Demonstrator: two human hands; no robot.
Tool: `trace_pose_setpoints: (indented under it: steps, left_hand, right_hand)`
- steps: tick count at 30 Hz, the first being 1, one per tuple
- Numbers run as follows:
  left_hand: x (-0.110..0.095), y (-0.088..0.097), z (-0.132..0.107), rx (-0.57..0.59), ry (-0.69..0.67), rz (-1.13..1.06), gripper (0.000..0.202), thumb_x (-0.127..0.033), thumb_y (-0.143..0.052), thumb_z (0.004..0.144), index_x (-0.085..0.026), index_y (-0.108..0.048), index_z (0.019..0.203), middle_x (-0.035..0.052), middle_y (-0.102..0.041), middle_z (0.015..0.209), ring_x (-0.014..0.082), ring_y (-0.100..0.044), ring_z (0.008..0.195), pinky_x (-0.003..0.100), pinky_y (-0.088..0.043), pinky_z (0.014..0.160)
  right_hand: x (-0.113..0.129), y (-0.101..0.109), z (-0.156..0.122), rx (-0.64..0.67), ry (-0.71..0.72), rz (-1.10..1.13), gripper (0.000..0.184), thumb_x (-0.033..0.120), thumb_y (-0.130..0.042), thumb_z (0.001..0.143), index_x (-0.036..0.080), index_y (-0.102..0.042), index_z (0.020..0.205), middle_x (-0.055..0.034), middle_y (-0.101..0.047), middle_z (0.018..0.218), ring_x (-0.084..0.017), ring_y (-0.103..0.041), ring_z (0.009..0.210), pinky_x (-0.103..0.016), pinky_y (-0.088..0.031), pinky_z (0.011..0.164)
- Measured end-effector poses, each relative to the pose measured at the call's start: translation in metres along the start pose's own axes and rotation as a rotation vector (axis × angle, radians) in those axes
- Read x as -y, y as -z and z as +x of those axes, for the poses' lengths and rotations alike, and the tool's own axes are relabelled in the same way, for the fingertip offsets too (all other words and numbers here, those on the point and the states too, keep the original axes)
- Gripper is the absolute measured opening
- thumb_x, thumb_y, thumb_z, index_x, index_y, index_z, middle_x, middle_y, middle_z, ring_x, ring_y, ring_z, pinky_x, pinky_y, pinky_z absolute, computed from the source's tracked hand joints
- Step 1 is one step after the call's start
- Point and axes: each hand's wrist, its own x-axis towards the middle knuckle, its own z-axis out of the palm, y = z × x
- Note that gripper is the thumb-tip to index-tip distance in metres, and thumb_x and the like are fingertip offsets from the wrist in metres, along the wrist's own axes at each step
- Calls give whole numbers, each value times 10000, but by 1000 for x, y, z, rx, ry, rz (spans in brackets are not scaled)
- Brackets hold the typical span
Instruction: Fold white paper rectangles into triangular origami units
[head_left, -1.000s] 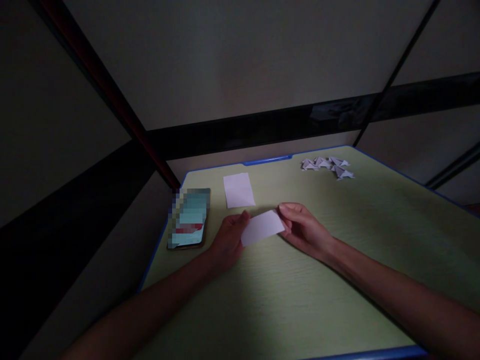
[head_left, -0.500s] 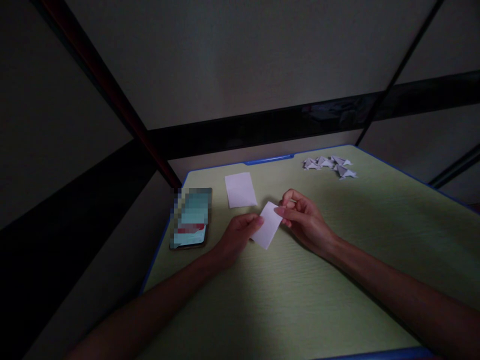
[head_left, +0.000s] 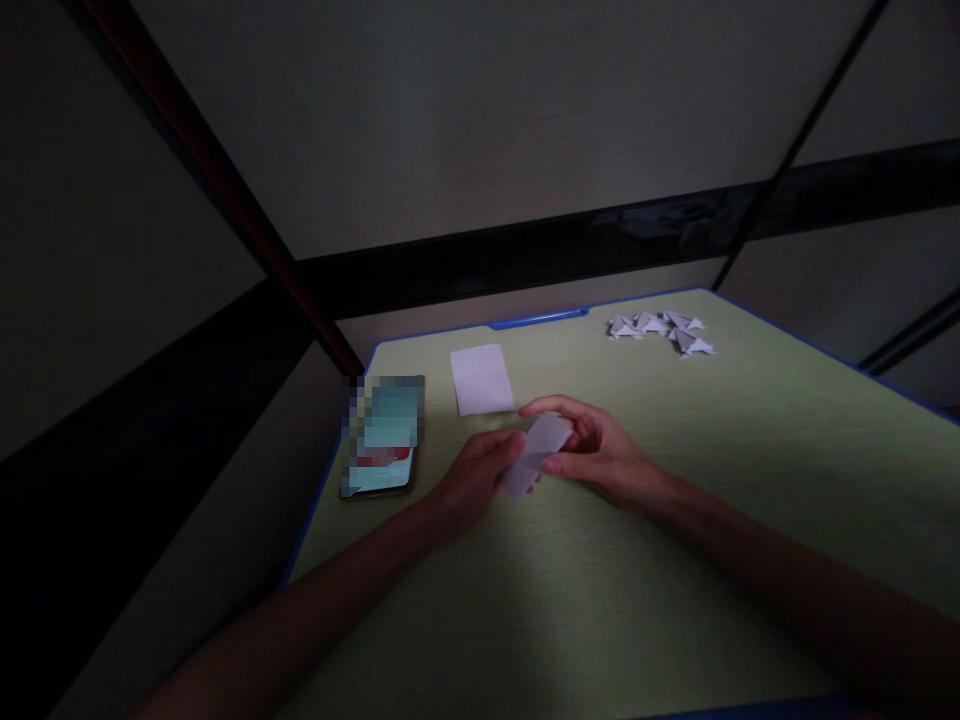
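In the head view my left hand (head_left: 480, 475) pinches the left side of a small folded piece of white paper (head_left: 536, 455), its thumb on top. The paper is tilted above the table and looks shaded and narrow. My right hand (head_left: 600, 445) is at its right edge, thumb on the near side and some fingers behind, partly hidden. The right index finger reaches over the paper's far end. Just beyond my hands, a square stack or sheet of white paper (head_left: 482, 380) lies flat.
A phone (head_left: 386, 440) with a lit, partly pixelated screen lies at the table's left edge. Several folded paper figures (head_left: 660, 330) sit together at the back right. The pale green table (head_left: 750, 450) has a blue rim, and panelled walls or doors stand behind it.
My right hand has shifted from the paper's upper right corner to around its right side, index finger now stretched over it. The paper has tilted and appears narrower and darker.
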Motion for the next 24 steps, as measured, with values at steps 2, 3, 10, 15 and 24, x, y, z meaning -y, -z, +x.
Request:
trace_pose_setpoints:
  steps: [2, 3, 10, 15, 24]
  left_hand:
    - [0, 0, 0, 11, -60, 113, 322, -444, -520, 685, -133, -477, 620, -19, -487, 523, 74, -422, 476, 206, -302, 474]
    - [-1, -1, -1, 22, -94, 170, 307, -432, -500, 704, -135, -471, 628, -22, -481, 532, 73, -423, 483, 204, -312, 479]
    - [-2, -1, -2, 103, -129, 350, 200, -340, -486, 703, -143, -456, 726, -31, -444, 617, 54, -394, 480, 188, -313, 435]
    - [-3, -2, -1, 105, -115, 368, 172, -311, -465, 711, -139, -457, 714, -40, -435, 578, 45, -374, 463, 175, -300, 421]
    - [-6, -1, -1, 140, -118, 375, 185, -308, -425, 726, -137, -463, 667, -28, -453, 558, 58, -403, 464, 183, -322, 427]
  right_hand:
    - [0, 0, 0, -38, -11, -10, 316, 88, -630, 628, 166, -515, 912, 53, -594, 599, -59, -562, 518, -166, -425, 484]
    - [0, 0, 0, -60, -13, -14, 301, 93, -634, 626, 163, -520, 895, 54, -589, 588, -56, -552, 505, -166, -423, 480]
    - [1, 1, 1, -146, -56, -29, 275, 160, -643, 635, 154, -543, 890, 52, -559, 539, -61, -531, 488, -192, -432, 505]
    - [1, 1, 1, -161, -69, -36, 297, 152, -651, 623, 157, -546, 901, 50, -569, 561, -59, -535, 491, -190, -432, 511]
    - [1, 3, 1, -111, -38, -57, 319, 134, -622, 658, 164, -514, 957, 54, -580, 565, -72, -559, 503, -206, -442, 533]
